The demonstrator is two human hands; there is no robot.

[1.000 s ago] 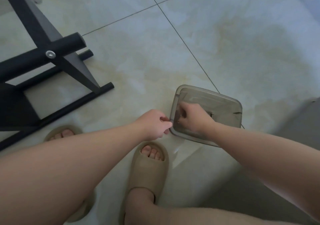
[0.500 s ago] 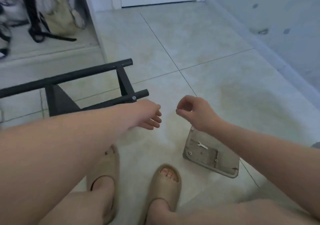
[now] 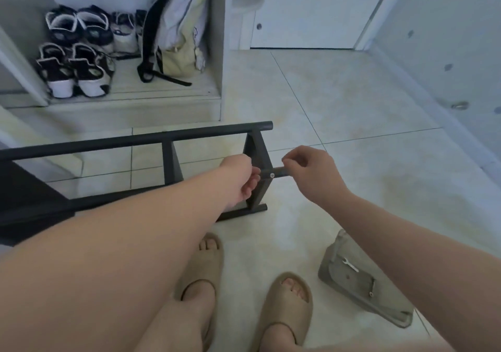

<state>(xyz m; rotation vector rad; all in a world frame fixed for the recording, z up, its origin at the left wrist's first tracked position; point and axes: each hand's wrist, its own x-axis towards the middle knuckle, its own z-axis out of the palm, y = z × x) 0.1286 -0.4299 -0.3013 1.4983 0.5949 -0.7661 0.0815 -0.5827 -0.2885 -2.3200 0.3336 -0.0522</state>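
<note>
Left hand (image 3: 239, 181) gripping black frame (image 3: 135, 139), right hand (image 3: 311, 174) seemingly pinched above

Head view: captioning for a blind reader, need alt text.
A person's left hand grips a black frame on the floor; the right hand, fingers pinched, hovers at its rod end. A tray holding a wrench lies nearby.

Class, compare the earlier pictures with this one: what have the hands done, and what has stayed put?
Both hands left the tray and moved forward to the black rack. The left hand now grips its crossbar; the right hand, pinching a small part taken from the tray, holds it at the bar's end. Tray, wrench and rack stayed put.
</note>
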